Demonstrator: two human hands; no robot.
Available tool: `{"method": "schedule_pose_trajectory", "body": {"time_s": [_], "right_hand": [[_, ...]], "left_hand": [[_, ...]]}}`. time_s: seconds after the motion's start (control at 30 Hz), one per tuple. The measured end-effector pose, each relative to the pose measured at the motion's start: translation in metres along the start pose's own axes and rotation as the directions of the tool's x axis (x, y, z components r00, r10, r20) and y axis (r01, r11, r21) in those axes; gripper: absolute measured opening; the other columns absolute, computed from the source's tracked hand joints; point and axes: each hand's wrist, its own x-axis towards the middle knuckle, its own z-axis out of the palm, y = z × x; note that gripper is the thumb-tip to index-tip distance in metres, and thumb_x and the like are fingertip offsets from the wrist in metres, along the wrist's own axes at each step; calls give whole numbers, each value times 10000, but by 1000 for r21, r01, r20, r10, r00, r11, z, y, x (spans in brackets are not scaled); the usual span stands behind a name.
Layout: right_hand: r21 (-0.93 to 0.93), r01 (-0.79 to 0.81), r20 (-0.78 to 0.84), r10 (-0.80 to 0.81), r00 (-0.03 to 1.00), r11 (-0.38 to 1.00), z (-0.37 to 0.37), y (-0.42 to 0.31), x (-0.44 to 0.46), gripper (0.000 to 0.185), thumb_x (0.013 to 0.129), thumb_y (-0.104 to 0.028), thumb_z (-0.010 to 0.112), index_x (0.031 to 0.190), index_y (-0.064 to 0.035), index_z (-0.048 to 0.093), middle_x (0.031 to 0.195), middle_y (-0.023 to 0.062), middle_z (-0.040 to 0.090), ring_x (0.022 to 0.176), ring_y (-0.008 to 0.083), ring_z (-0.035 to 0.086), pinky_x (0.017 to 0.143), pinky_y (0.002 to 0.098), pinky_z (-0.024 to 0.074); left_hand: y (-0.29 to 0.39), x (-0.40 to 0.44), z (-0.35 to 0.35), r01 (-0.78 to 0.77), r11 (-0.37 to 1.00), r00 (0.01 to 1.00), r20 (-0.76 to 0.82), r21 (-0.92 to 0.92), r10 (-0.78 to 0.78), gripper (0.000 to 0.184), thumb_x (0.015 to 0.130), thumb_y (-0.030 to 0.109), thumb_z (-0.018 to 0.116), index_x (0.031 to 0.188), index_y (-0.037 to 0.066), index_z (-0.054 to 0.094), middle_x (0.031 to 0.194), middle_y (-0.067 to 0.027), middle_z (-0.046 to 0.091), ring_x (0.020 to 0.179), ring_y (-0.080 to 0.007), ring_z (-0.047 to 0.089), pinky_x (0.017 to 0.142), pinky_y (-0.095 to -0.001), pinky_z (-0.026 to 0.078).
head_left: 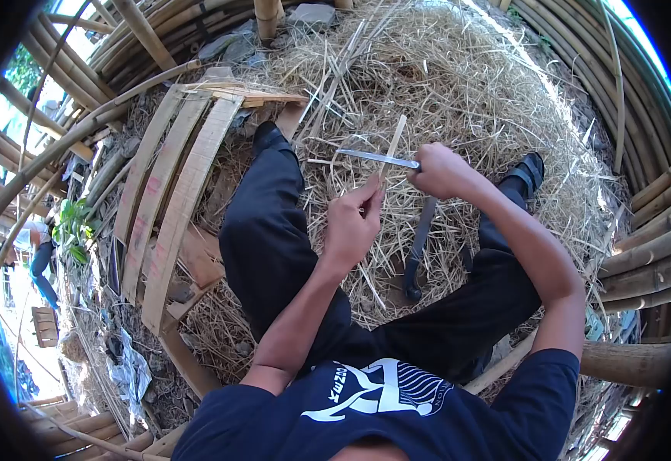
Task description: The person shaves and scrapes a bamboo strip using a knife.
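My left hand (353, 223) is closed around the lower end of a thin, pale bamboo strip (398, 137), which points up and away from me. My right hand (441, 172) grips a knife, its handle hidden in my fist. The knife's blade (378, 157) reaches left across the strip, just above my left fingers. Below my right hand, a dark machete-like tool (418, 257) lies on the shavings between my legs. Both my legs are spread apart on the ground.
Pale shavings (466, 84) cover the ground, with several long strips (343, 69) beyond my left foot. A slatted wooden pallet (186, 192) stands at my left. Bamboo poles (643, 261) wall the right side. Another person (41, 261) is outside at far left.
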Motion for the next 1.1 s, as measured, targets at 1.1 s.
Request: {"method": "schedule_pose_trajectory", "body": {"time_s": [1.1], "right_hand": [[916, -7, -98, 242, 965, 400, -20, -10, 7, 358, 847, -348, 685, 689, -36, 607, 516, -21, 453, 421, 75, 415, 402, 281, 330]], "left_hand": [[34, -17, -51, 383, 906, 842, 471, -178, -263, 476, 1009, 336, 400, 1342, -3, 408, 851, -91, 631, 587, -84, 577, 557, -212, 470]]}}
